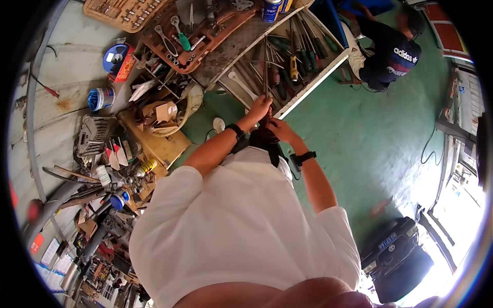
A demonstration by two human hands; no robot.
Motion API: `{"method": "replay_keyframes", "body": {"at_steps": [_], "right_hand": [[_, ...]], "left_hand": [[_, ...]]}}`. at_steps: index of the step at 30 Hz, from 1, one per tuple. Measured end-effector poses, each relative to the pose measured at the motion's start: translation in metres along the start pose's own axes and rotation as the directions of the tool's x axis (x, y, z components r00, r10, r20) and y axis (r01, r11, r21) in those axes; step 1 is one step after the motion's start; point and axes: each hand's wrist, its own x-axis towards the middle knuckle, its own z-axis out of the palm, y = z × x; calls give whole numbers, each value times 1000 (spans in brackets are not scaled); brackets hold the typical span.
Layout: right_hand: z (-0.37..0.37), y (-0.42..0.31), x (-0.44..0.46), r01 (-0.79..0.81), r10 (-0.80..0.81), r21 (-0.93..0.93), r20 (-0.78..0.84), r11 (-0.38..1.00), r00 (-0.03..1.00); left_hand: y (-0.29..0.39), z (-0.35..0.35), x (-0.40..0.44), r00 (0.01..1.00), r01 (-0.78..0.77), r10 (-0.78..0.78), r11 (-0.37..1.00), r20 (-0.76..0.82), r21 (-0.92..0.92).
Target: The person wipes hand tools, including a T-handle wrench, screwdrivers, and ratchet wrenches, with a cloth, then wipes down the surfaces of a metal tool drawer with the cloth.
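Observation:
Both of my hands are close together at the near edge of an open drawer (313, 86) full of hand tools. My left hand (260, 109) is closed around a long thin metal rod (266, 77), which points up over the drawer. Just right of it and slightly lower, my right hand (280, 129) has bent fingers near a dark object at the rod's lower end; what it grips is too small to make out. A yellow-handled screwdriver (294, 69), several dark green handles and an open-end wrench (241, 84) lie in the drawer.
An orange tool case (205, 49) and a blue can (270, 10) stand on the bench above the drawer. Another person (387, 54) crouches at upper right. A wooden table (167, 146) with a cardboard-filled bin is at left. A dark car (393, 246) is at lower right.

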Motion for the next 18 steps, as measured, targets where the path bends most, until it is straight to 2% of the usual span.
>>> {"method": "replay_keyframes", "body": {"at_steps": [2,3,5,7,11,12,14,16,17,18], "right_hand": [[-2,8,5,-39,39,27,16,999,999],[-6,13,10,-83,83,35,25,996,996],[-8,24,17,-77,77,59,17,995,997],[-16,22,27,-39,36,30,87,999,996],[-22,33,45,0,3,-20,150,1000,989],[-21,37,50,-27,32,-49,125,998,992],[-22,45,60,-50,59,-90,103,995,993],[-21,50,67,47,-62,-260,-51,964,997],[-20,53,71,43,-56,-264,-42,964,998],[-19,53,76,26,-54,-262,-100,965,993]], "left_hand": [[15,-6,-1,990,132,-131,991,50,-18],[16,-9,5,989,130,-130,992,65,4],[11,-14,11,988,131,-123,987,89,-88],[6,-20,20,988,138,-131,985,81,-99],[-4,-27,38,995,95,-98,989,24,109],[-5,-27,43,996,93,-93,978,-5,185],[0,-28,42,996,86,-82,986,-33,140],[0,-31,45,995,89,-84,991,-60,96],[2,-34,50,989,87,-77,994,-127,68],[1,-37,56,978,86,-76,995,-192,43]]}}
